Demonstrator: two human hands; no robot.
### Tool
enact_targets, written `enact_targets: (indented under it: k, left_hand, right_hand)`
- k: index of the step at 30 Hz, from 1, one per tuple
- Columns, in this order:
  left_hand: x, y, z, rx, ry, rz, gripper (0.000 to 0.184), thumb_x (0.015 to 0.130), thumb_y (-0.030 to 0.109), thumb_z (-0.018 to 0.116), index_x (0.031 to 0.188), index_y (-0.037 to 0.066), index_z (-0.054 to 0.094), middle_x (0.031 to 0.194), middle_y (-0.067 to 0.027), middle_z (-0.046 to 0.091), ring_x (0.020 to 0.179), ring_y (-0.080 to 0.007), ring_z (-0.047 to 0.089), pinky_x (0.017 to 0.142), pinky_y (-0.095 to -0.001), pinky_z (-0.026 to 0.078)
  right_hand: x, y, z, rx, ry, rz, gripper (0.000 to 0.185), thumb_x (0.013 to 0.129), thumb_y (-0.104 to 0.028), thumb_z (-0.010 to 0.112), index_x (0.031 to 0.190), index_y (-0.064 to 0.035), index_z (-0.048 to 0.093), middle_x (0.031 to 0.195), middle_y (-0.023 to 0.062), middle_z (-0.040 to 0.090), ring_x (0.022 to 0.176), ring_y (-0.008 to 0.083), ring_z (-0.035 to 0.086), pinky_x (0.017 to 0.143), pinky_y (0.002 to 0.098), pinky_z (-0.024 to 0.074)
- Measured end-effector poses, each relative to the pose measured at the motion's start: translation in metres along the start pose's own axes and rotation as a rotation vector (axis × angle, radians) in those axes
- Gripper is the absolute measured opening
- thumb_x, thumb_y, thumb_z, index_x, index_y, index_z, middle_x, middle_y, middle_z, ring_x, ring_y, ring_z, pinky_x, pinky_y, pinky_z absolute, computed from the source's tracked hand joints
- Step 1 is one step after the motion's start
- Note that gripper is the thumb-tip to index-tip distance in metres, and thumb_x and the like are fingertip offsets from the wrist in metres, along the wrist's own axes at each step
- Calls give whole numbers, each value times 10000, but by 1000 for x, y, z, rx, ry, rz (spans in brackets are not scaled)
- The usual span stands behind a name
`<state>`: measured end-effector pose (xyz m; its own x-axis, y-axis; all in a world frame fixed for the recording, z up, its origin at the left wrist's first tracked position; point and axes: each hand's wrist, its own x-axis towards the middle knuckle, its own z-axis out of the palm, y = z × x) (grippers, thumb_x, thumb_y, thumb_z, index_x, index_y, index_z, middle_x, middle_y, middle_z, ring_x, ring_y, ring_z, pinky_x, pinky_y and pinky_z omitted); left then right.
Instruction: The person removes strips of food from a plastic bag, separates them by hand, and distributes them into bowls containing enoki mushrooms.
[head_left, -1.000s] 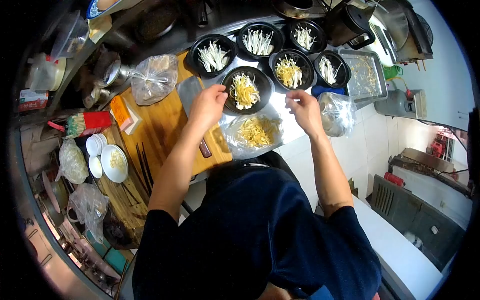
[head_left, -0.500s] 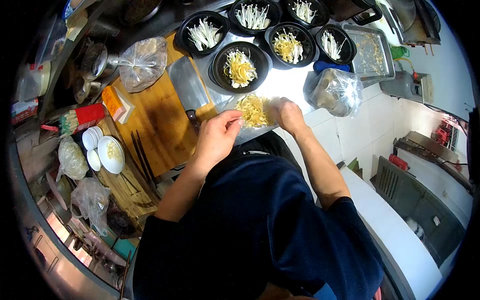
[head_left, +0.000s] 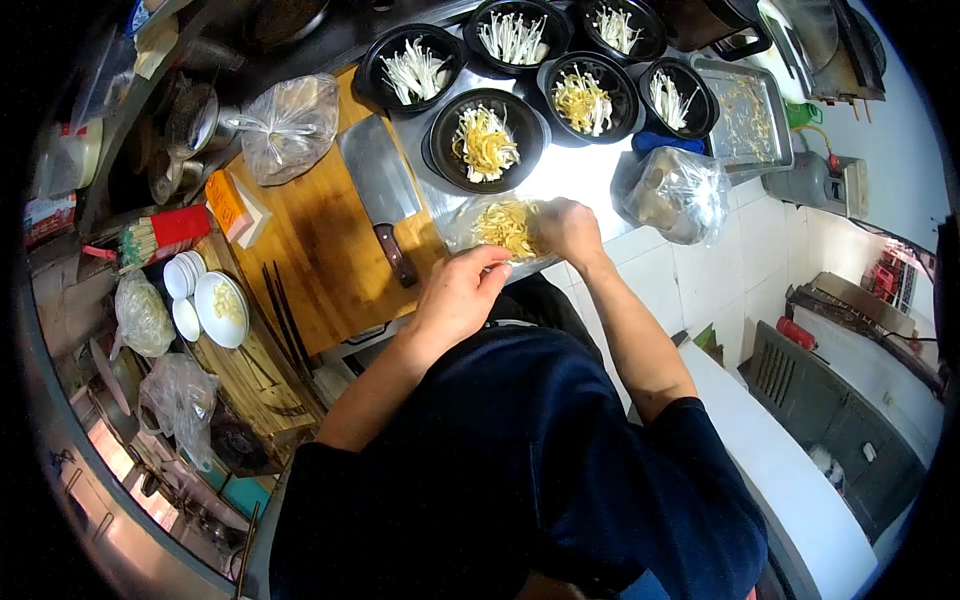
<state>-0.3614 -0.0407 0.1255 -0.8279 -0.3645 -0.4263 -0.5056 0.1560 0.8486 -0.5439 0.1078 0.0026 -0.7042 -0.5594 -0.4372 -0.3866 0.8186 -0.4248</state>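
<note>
Two hands, both down at the clear plastic bag (head_left: pixel 463 228) of yellow strips (head_left: pixel 507 226); a second ago they flanked the nearest black bowl (head_left: pixel 530 143). Attention seems to have shifted from bowl to bag. Bag lies on the steel counter (head_left: pixel 580 178), just on the wearer's side of that bowl. Left hand (head_left: pixel 460 293): thumb and forefinger narrowly apart at bag's near edge; pinch uncertain. Right hand (head_left: pixel 574 234): fingers curled, blurred, at bag's right side; cannot tell what they hold.
</note>
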Motion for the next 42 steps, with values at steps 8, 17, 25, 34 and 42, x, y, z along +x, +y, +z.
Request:
enact_targets:
  k: [8,17,25,34,42]
  left_hand:
    - [37,-5,18,-59,32,99,333,952,125,718,1263,15,680,1140,-151,747,1050,-229,724,872,-348,573]
    - [66,1,31,87,25,310,253,941,156,705,1160,32,725,976,-144,750,838,-281,705,784,-384,556]
    - [73,-17,29,-46,-37,96,199,964,100,664,1137,33,737,918,-80,765,767,-142,675,732,-320,547]
    - [73,-31,29,133,-119,109,225,964,116,670,1168,39,724,953,-125,770,854,-224,726,789,-356,562]
    - [75,-20,43,413,-58,111,280,976,99,615,1245,84,692,1080,-183,756,1028,-362,718,884,-463,560]
  right_hand:
    - [-42,-17,-56,1047,-135,218,26,904,-56,725,927,-48,713,833,11,692,665,96,642,533,247,489]
    - [-57,-34,-79,935,-33,119,49,897,-43,695,929,-20,724,773,36,695,651,99,639,519,245,502]
    - [-57,-30,-103,1227,32,250,65,888,-17,659,953,-29,659,848,95,728,686,176,710,524,289,532]
    - [-64,-25,-159,1375,30,112,108,898,-5,607,1000,-34,627,857,148,735,686,216,723,498,294,514]
    - [-58,-25,-247,1506,30,-253,92,961,-24,568,1002,-20,649,903,197,736,720,239,749,508,293,568]
